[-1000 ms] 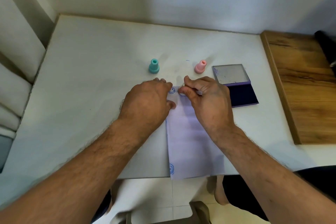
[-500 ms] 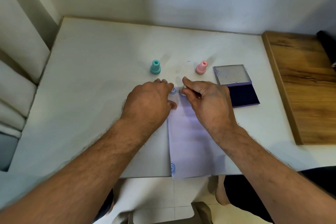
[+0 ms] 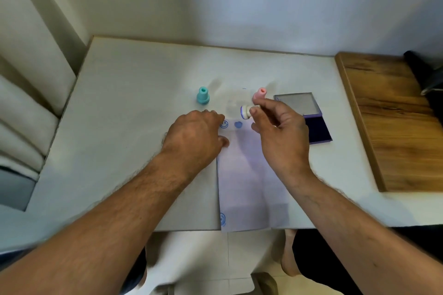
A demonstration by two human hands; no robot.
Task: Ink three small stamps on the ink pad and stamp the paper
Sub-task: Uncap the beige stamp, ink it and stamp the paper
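A white sheet of paper (image 3: 249, 182) lies on the table, reaching its front edge. Near the paper's top are two blue prints, a smiley (image 3: 224, 124) and a solid mark (image 3: 238, 124); another blue print (image 3: 222, 219) is at the bottom left. My left hand (image 3: 194, 136) lies flat on the paper's top left corner. My right hand (image 3: 278, 132) holds a small white stamp (image 3: 245, 112) lifted above the paper, its inked face turned left. A teal stamp (image 3: 203, 95) and a pink stamp (image 3: 259, 94) stand upright behind the paper. The open ink pad (image 3: 316, 130) lies to the right.
The white table (image 3: 134, 115) meets walls at the back and left. A wooden surface (image 3: 393, 122) adjoins it on the right, with a dark object (image 3: 424, 72) at its far end. Cushions (image 3: 21, 127) sit at the left. My bare foot (image 3: 288, 256) shows below the table edge.
My right hand has lifted the white stamp off the paper and tilted it, uncovering a new solid blue mark beside the smiley. My left hand has stayed on the paper.
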